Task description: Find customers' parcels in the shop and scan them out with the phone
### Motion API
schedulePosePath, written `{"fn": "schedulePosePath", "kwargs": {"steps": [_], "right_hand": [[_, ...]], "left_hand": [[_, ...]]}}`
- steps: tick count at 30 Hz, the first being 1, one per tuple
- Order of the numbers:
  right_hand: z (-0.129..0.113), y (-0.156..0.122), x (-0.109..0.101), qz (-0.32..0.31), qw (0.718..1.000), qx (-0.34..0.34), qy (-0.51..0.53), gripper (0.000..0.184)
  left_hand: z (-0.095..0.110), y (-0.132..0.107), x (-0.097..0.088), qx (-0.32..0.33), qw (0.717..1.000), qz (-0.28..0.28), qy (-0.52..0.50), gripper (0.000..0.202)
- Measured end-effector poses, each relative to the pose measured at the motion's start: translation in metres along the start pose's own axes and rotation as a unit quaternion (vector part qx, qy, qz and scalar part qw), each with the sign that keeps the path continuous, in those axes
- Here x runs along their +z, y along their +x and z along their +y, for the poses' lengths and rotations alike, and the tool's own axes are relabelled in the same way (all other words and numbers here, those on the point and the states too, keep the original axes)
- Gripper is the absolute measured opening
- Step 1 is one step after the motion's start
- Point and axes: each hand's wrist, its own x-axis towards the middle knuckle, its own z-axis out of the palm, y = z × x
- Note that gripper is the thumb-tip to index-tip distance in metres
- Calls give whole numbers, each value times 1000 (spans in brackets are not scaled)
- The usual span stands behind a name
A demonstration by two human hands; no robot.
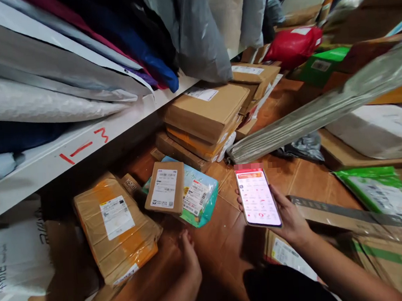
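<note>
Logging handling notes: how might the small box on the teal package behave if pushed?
The small box should probably stay stiff, given its flat cardboard faces. It may slide easily, resting on the shiny teal package.

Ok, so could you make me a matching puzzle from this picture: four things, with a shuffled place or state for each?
1. Phone
2. Small brown box
3. Red parcel
4. Left hand

A. In the background, beside a green package
B. Low over the floor, holding nothing that shows
C. In the right hand, screen lit
D. Lying partly over a turquoise package

Pairs: 1-C, 2-D, 3-A, 4-B
</note>
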Motion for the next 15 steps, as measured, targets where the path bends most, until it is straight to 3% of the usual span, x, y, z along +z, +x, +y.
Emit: {"fn": "schedulePosePath", "kwargs": {"steps": [3, 5, 9, 13, 15], "right_hand": [[25, 34, -38, 26, 999, 25, 24, 47], [45, 55, -52, 28, 999, 31, 35, 45], [74, 85, -65, 5, 998, 33, 52, 42], [85, 118, -77, -40, 996, 33, 72, 43], [89, 136, -83, -49, 995, 23, 83, 34]], "left_hand": [[8, 33, -1, -42, 998, -14, -51, 48], [15, 43, -2, -52, 995, -42, -70, 52], [14, 47, 0, -58, 990, -87, -96, 64], [9, 56, 7, -32, 963, -145, -225, 87], [11, 63, 14, 4, 948, -150, -280, 88]]}}
